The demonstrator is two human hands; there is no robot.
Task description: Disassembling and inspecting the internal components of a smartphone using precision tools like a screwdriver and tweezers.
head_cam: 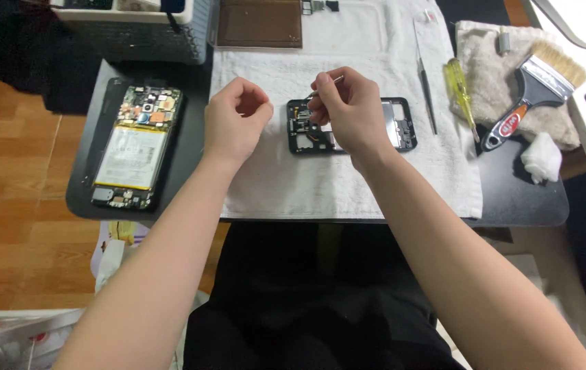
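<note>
A black phone mid-frame (403,123) lies flat on a white towel (375,178). My right hand (351,113) hovers over its left half, fingers closed on thin metal tweezers (331,82) whose tips point down at the frame. My left hand (235,123) is loosely curled with nothing in it, resting above the towel just left of the frame. An opened phone (134,147), showing its battery and circuit board, lies on the black tabletop (519,199) at the left.
A yellow-handled screwdriver (459,92), a thin metal pick (426,82) and a brush (536,89) on a beige cloth lie to the right. A brown mat (260,24) and a grey basket (149,34) stand at the back. A white wad (541,157) sits at right.
</note>
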